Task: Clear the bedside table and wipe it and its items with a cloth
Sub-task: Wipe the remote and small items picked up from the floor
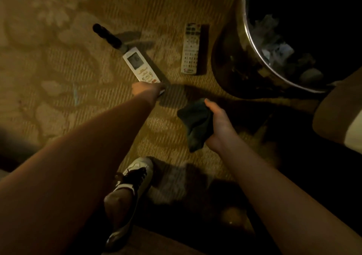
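Head view, looking down at a patterned tan carpet (58, 45); light is dim and yellowish.

Left hand (146, 90): arm stretched forward, fingers curled round the near end of a white air-conditioner remote with a grey display window (140, 66). The remote lies diagonally on the carpet, display end far and left. Its far end touches or just overlaps a dark, knobbly cylindrical object (107, 36); cannot tell what that object is.

Right hand (217, 125): fingers and thumb closed on a bunched dark green cloth (196, 125), held near the carpet, to the right of the left hand and apart from it. The cloth hangs down from the fist on the hand's left side.

A second remote, long, light grey with rows of small buttons (191, 48), lies flat on the carpet, far of the cloth and right of the white remote, not touching it.

Far right: round waste bin with a shiny metal rim (252, 39), crumpled rubbish inside. Near centre: a black-and-white laced shoe (135, 178).
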Tool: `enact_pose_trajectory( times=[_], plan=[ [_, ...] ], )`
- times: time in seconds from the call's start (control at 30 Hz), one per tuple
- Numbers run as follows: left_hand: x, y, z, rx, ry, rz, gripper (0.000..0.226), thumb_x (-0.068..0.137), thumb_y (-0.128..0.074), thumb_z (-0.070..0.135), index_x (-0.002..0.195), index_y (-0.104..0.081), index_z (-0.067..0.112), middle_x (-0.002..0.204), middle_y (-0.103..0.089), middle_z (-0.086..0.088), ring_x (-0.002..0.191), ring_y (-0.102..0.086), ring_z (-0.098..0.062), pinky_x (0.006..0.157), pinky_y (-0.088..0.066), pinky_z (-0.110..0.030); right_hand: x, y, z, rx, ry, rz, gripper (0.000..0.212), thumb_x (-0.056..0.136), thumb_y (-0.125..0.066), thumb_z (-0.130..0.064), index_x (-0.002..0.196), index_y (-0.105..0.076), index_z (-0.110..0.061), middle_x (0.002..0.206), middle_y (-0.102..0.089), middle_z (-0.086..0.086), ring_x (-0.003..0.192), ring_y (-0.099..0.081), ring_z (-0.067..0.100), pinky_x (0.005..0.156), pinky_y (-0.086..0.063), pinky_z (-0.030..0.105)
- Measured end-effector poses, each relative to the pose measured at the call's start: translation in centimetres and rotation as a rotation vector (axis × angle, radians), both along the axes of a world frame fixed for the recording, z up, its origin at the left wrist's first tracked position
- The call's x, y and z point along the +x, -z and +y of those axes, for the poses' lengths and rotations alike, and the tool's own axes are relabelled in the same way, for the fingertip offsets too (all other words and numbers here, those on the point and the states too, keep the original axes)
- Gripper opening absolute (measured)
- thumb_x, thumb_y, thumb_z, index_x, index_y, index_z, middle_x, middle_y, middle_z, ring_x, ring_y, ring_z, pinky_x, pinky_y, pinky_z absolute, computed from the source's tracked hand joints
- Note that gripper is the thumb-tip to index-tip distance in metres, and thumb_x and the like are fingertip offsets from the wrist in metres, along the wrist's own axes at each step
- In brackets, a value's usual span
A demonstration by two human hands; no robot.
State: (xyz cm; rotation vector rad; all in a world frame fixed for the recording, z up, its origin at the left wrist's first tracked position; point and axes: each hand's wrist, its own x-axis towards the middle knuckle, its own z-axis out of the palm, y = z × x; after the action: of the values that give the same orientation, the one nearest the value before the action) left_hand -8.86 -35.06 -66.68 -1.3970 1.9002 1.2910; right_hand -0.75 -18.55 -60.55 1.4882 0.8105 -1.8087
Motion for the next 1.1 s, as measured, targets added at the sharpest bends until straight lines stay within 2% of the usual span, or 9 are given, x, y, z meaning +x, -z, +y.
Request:
enact_pose_trajectory(
  times=[0.1, 0.2, 0.3, 0.4, 0.5, 0.63, 0.83, 0.97, 1.1],
  plan=[
    [-0.6, -1.5, -0.1, 0.087, 0.078, -0.07, 0.046, 0.082, -0.069, 0.019, 0.122, -0.051, 0.006, 0.106, -0.058, -0.01, 0.09, -0.063, -0.02, 0.046, -0.05, -0.019, -0.2, -0.5, -0.2, -0.011, 0.027, 0.001, 0.03, 0.091, -0.054, -0.038, 0.095, -0.062, -0.009, 0.089, -0.063, 0.011, 0.08, -0.059, 0.025, 0.073, -0.048, 0.033],
    [-0.6, -3.6, -0.4, 0.259, 0.119, -0.127, 0.044, 0.085, -0.059, 0.011, 0.127, -0.05, 0.002, 0.114, -0.061, -0.015, 0.088, -0.063, -0.025, 0.056, -0.054, -0.024, -0.6, -1.1, -0.5, -0.004, 0.034, -0.002, 0.029, 0.093, -0.051, -0.038, 0.09, -0.061, -0.011, 0.086, -0.061, 0.01, 0.078, -0.058, 0.024, 0.073, -0.047, 0.034],
    [0.7, -6.7, -0.7, 0.515, -0.011, -0.142, 0.042, 0.084, -0.047, -0.007, 0.125, -0.043, 0.002, 0.098, -0.056, -0.011, 0.083, -0.059, -0.017, 0.072, -0.054, -0.026, -0.8, -1.9, -0.7, 0.026, -0.014, -0.015, 0.034, 0.093, -0.051, -0.042, 0.093, -0.061, -0.009, 0.09, -0.062, 0.011, 0.082, -0.059, 0.025, 0.083, -0.046, 0.035],
    [3.0, -10.6, 0.3, 0.734, -0.005, -0.156, 0.04, 0.086, -0.041, -0.008, 0.125, -0.038, 0.0, 0.1, -0.058, -0.012, 0.084, -0.06, -0.015, 0.065, -0.057, -0.022, -1.3, -3.9, -1.0, 0.132, -0.143, 0.002, 0.053, 0.081, -0.059, -0.054, 0.109, -0.063, -0.009, 0.107, -0.066, 0.014, 0.098, -0.062, 0.032, 0.097, -0.045, 0.043],
    [4.1, -15.6, 2.1, 0.734, 0.115, -0.07, 0.04, 0.085, -0.043, -0.01, 0.124, -0.043, 0.002, 0.092, -0.06, -0.008, 0.076, -0.059, -0.013, 0.065, -0.052, -0.021, -1.8, -5.1, -0.7, 0.226, -0.218, 0.011, 0.058, 0.077, -0.057, -0.059, 0.111, -0.065, -0.013, 0.115, -0.064, 0.016, 0.103, -0.06, 0.036, 0.1, -0.043, 0.048],
    [5.0, -22.6, 3.5, 0.809, 0.205, 0.094, 0.053, 0.079, -0.046, -0.023, 0.114, -0.05, 0.017, 0.105, -0.064, -0.007, 0.092, -0.066, -0.015, 0.073, -0.054, -0.025, -3.0, -14.2, -0.5, 0.25, -0.215, 0.091, 0.038, 0.091, -0.05, -0.048, 0.099, -0.063, -0.014, 0.096, -0.065, 0.014, 0.092, -0.062, 0.031, 0.097, -0.046, 0.047],
    [5.0, -34.9, 5.6, 0.727, 0.379, 0.32, 0.063, 0.075, -0.052, -0.019, 0.129, -0.041, 0.01, 0.094, -0.063, -0.006, 0.082, -0.064, -0.012, 0.063, -0.05, -0.025, -4.1, -29.7, 2.8, 0.419, -0.386, 0.378, 0.051, 0.09, -0.056, -0.046, 0.125, -0.055, -0.009, 0.119, -0.061, 0.014, 0.108, -0.057, 0.033, 0.097, -0.045, 0.039],
    [5.7, -42.4, 6.8, 0.744, 0.486, 0.501, 0.079, 0.058, -0.065, -0.002, 0.132, -0.041, 0.009, 0.088, -0.065, -0.007, 0.076, -0.062, -0.019, 0.063, -0.045, -0.033, -2.8, -39.6, 5.8, 0.451, -0.376, 0.589, 0.058, 0.091, -0.051, -0.052, 0.135, -0.049, -0.014, 0.136, -0.053, 0.007, 0.123, -0.049, 0.028, 0.105, -0.037, 0.037],
    [8.7, -48.1, 7.7, 0.982, 0.356, 0.614, 0.046, 0.078, -0.061, 0.034, 0.12, -0.055, 0.015, 0.099, -0.064, -0.01, 0.078, -0.066, -0.02, 0.065, -0.052, -0.032, 1.7, -46.9, 8.1, 0.357, -0.062, 0.779, 0.036, 0.093, -0.05, -0.042, 0.105, -0.065, -0.012, 0.103, -0.069, 0.013, 0.1, -0.064, 0.026, 0.097, -0.047, 0.042]
  ],
)
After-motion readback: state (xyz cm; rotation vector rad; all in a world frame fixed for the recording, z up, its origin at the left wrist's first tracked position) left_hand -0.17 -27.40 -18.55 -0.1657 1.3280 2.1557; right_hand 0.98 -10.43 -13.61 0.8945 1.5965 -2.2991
